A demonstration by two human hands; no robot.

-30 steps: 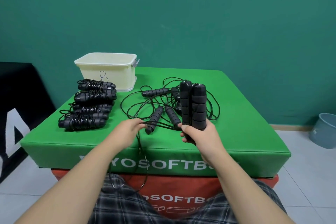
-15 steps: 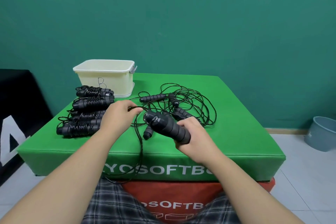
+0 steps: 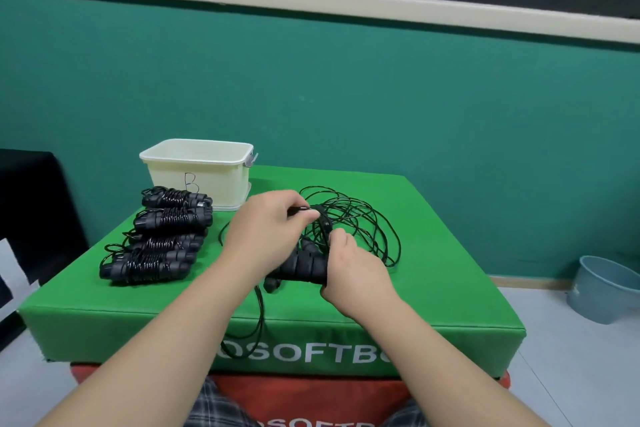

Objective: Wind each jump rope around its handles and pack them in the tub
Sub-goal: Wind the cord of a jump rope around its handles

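Note:
My right hand [image 3: 349, 265] grips a pair of black jump rope handles [image 3: 304, 265] held side by side, lying low over the green soft box [image 3: 433, 253]. My left hand [image 3: 266, 232] pinches the thin black cord [image 3: 304, 210] of that rope above the handles. Part of the cord hangs off the box's front edge [image 3: 258, 315]. A tangle of loose black rope [image 3: 360, 222] lies just behind my hands. Several wound ropes [image 3: 162, 239] are lined up at the left. The cream tub [image 3: 199, 172], marked B, stands at the back left.
The green box rests on a red box [image 3: 311, 395]. A blue-grey bin [image 3: 602, 288] stands on the floor at the right. A black panel [image 3: 31, 211] is at the left. A teal wall rises behind the box.
My right hand turned the handles from upright to lying low and moved them forward. My left hand rose with the cord from the front edge to above the handles. The camera tilted up.

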